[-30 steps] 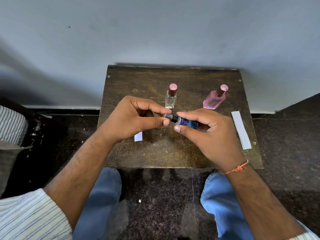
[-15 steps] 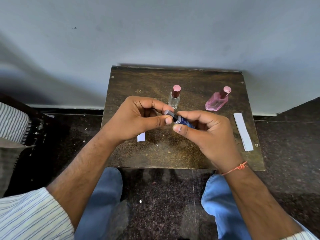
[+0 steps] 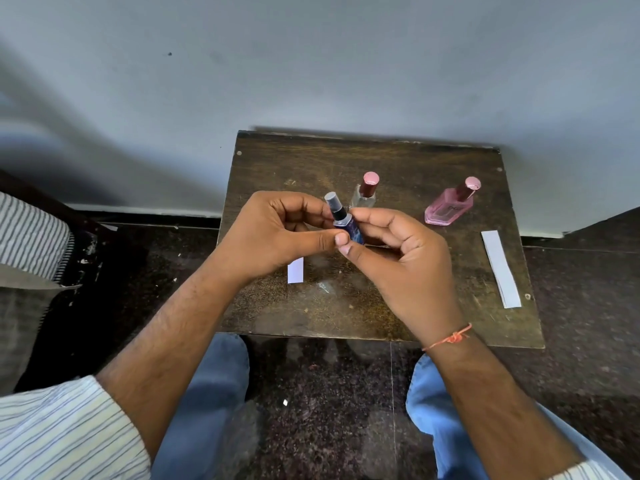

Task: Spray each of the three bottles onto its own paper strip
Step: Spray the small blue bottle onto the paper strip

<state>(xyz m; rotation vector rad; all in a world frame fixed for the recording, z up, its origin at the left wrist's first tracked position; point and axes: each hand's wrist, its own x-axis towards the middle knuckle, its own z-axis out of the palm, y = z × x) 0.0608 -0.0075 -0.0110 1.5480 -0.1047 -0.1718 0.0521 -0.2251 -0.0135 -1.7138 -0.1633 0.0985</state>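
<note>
Above the middle of the small wooden table, both hands hold a small blue bottle with a black sprayer under a clear cap, tilted nearly upright. My right hand pinches its body between forefinger and thumb. My left hand curls around the neck side, with its thumb against the lower body. A clear bottle with a dark pink cap stands just behind. To the right stands a pink bottle. One white paper strip peeks out under my left hand. Another strip lies near the right edge.
The table stands against a grey wall on a dark speckled floor. My knees in blue jeans sit at its front edge. Striped cloth lies at the far left.
The blue bottle has swung from lying sideways, cap to the left, to nearly upright with the cap pointing away. Both hands stayed on it and rose slightly.
</note>
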